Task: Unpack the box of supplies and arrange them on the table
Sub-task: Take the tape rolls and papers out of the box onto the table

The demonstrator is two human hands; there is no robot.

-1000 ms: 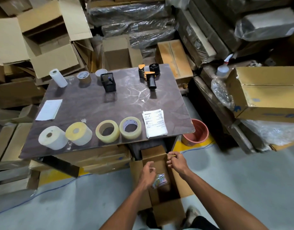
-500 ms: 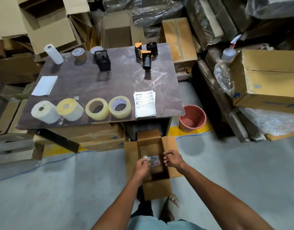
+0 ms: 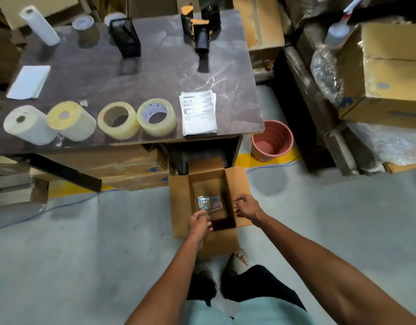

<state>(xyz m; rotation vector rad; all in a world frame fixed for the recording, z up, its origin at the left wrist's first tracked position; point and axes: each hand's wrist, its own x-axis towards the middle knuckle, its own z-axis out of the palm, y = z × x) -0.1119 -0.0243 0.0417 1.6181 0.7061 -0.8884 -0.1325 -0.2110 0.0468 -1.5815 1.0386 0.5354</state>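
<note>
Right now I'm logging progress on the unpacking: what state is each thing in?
Brown cardboard box: on the floor, flaps open.
Shiny holographic packet: held over the open box.
Left hand: pinches the packet.
Right hand: fingers curled at the box's right flap.
Two clear tape rolls: lying flat on the table.
Stack of white printed sheets: flat, near the table's front edge.
Black mesh holder: upright.
</note>
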